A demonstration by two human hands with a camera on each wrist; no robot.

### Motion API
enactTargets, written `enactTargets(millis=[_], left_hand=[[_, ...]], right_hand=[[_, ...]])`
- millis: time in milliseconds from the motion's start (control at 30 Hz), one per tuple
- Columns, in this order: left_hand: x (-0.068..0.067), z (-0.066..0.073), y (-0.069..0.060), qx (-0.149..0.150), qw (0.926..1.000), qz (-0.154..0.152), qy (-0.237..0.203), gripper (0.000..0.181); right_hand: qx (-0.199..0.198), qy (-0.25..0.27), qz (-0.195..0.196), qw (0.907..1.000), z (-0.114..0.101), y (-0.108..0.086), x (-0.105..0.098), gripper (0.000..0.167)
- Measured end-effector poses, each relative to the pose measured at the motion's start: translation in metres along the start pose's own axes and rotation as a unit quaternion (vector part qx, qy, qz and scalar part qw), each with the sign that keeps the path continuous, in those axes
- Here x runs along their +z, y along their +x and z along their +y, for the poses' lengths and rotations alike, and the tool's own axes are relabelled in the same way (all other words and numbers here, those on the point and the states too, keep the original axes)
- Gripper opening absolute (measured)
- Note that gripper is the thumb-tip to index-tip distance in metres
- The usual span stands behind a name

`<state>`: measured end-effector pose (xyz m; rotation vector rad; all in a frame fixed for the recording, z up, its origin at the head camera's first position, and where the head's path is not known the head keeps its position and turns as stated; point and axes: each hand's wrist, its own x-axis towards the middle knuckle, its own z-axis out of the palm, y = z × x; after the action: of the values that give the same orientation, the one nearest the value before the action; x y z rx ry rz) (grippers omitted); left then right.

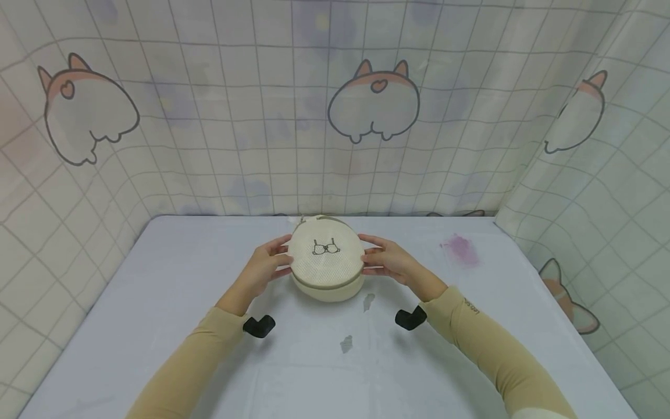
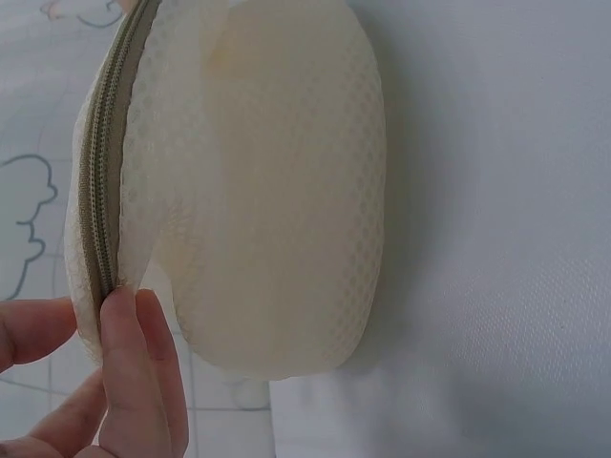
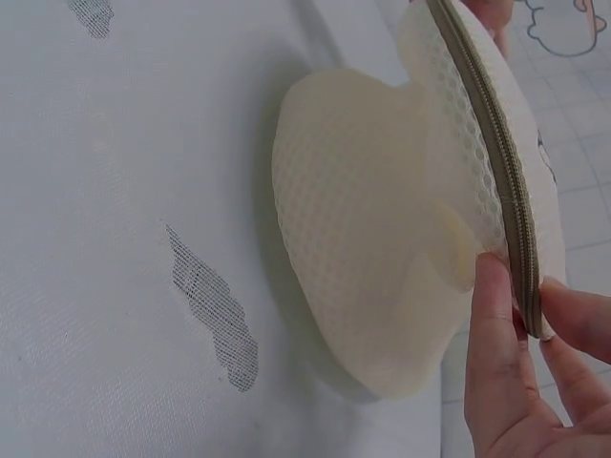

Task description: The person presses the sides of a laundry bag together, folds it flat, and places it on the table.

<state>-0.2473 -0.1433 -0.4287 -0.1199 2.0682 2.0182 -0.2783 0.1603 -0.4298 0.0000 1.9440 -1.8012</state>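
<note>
A round cream mesh laundry bag for bras (image 1: 325, 262), printed with a small bra drawing on its lid, stands toward the back of the table. My left hand (image 1: 268, 262) pinches the zippered rim on its left side, thumb on top and fingers beneath. On the opposite side my right hand (image 1: 389, 259) pinches the same rim. Both wrist views show the closed brown zipper (image 2: 105, 172) running round the edge, and the soft mesh side (image 3: 353, 219) sagging below it to the table. What the bag holds inside cannot be made out.
The white-covered table (image 1: 324, 384) has grey worn patches (image 1: 346, 344) in front of the bag and a pink stain (image 1: 462, 249) to the right. A gridded curtain (image 1: 235, 145) with cartoon animals surrounds the table. Black wrist mounts (image 1: 259, 326) sit below both hands.
</note>
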Motion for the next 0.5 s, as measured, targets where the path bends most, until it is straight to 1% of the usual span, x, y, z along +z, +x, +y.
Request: enactTargets(millis=[133, 333, 500], left_hand=[[0.0005, 0.0004, -0.0009, 0.001, 1.0, 0.003, -0.002, 0.066], [0.001, -0.0011, -0.0037, 0.018, 0.9998, -0.001, -0.008, 0.066], [-0.0006, -0.0063, 0.0011, 0.009, 1.0, 0.002, -0.004, 0.067]], right_hand=[[0.001, -0.001, 0.005, 1.0, -0.0005, -0.0003, 0.0008, 0.065], [0.0, 0.0, 0.002, 1.0, 0.0012, 0.0004, 0.0018, 0.065], [-0.002, 0.002, 0.004, 1.0, 0.0028, 0.0012, 0.0019, 0.064]])
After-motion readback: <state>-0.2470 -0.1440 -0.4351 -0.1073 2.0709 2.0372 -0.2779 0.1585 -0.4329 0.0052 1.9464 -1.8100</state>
